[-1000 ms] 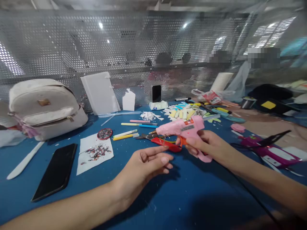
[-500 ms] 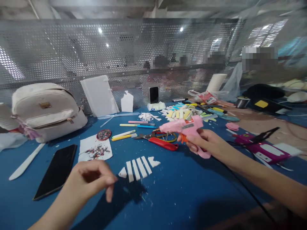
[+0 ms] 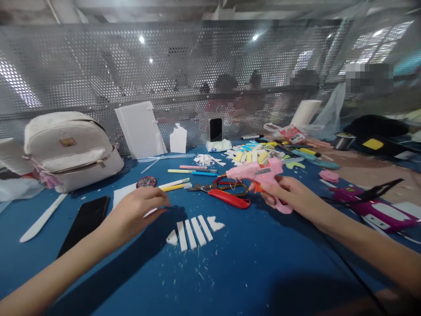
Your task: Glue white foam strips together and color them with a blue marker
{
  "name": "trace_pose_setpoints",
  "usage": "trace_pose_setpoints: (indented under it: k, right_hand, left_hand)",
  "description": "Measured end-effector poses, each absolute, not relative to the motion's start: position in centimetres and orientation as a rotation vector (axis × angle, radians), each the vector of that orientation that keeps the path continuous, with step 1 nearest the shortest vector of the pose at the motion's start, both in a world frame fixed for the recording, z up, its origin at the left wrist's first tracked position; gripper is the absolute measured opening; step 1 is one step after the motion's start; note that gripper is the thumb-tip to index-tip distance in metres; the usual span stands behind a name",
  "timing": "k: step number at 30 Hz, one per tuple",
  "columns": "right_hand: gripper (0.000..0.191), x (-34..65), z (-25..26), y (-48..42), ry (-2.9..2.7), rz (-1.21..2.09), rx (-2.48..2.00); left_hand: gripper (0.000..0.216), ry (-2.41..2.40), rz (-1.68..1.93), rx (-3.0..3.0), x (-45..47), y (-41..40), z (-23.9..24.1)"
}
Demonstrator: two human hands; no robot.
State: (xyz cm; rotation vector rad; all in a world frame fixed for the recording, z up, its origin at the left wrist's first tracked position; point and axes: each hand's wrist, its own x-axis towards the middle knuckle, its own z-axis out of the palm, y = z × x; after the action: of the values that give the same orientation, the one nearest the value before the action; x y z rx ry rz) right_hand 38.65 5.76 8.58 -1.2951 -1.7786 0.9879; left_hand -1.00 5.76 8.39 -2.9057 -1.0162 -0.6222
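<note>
My right hand is wrapped round the grip of a pink hot glue gun, its fingers by the orange trigger and the nozzle pointing left. Loosely bent, my left hand hovers over the paper with dark specks, thumb and fingers a little apart and nothing visible between them. White foam pieces lie in a fish shape on the blue table: a head with a small hole, several strips and a notched tail. Below the gun's nozzle are red-handled scissors and a red utility knife.
A black phone and a white plastic knife lie left, before a white backpack. Markers, a small round dish and foam scraps lie behind. A purple device is at right.
My left hand has moved up and away from the foam fish, now covering much of the speckled paper. The view has shifted slightly; my right hand still holds the glue gun.
</note>
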Motion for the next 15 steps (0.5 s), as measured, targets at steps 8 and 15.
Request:
trace_pose_setpoints:
  k: [8, 15]
  right_hand:
    - [0.063, 40.8, 7.3, 5.8, -1.772, 0.917, -1.445]
    - [0.069, 40.9, 8.3, 5.5, -1.765, 0.893, -1.536]
  left_hand:
    - [0.011, -0.755, -0.388, -2.995, 4.3, 10.8, 6.2]
    - [0.018, -0.828, -0.508, -3.068, 4.0, 10.9, 6.4]
